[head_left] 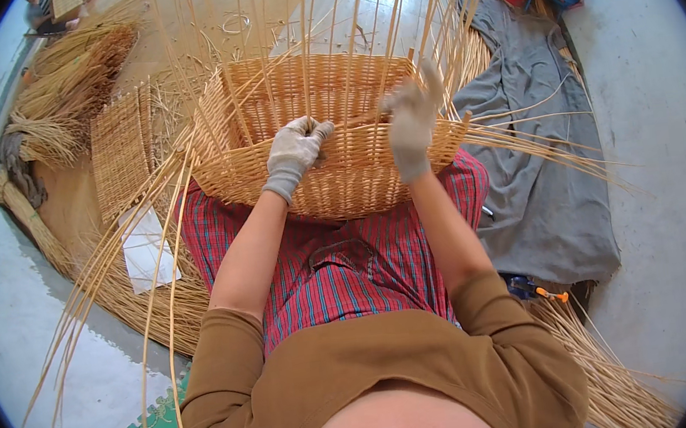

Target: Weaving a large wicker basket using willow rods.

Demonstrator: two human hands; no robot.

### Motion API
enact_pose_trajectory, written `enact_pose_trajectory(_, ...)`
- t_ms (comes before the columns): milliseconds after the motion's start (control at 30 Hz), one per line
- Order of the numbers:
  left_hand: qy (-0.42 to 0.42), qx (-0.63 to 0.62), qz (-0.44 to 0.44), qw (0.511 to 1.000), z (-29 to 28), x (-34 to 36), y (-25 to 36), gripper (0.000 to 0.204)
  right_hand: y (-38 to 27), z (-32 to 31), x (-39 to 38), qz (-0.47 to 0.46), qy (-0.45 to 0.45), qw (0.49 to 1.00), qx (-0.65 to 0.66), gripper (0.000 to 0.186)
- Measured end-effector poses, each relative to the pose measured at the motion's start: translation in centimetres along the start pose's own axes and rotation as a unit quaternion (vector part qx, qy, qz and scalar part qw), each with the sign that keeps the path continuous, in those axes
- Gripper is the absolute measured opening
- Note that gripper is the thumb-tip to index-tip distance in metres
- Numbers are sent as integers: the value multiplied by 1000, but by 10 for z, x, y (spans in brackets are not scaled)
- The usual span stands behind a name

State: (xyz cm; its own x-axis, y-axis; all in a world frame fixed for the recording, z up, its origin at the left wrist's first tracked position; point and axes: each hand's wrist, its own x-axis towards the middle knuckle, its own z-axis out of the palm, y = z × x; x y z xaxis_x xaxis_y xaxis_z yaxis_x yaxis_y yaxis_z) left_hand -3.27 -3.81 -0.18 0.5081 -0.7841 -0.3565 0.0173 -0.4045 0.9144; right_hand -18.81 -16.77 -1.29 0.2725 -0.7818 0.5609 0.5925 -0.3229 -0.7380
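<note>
Wicker basket (349, 188), pale tan, oblong, close weave; set crosswise over the lap (383, 281), open side up, near wall's outer face and far wall's inner face both visible. Slender upright rods (306, 51) rise unwoven from it, beyond the lap. Long loose rods (102, 268) trail left of the lap; shorter side rods (533, 150) splay out, lap's right.

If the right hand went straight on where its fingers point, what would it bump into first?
Probably the tall, thin canes standing up just past the right hand. The hand is blurry, though, and one picture can't show for sure how near they are.
</note>
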Motion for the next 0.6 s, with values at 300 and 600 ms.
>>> enact_pose_trajectory(300, 77, 82, 315, 942, 67, -34, 33, 36, -32, -46, -50, 233, 170, 957, 38, 22)
enact_pose_trajectory(600, -39, 30, -14, 999, 104, -5, 44, 29, -52, -11, 74, -125, -121, 789, -590, 39)
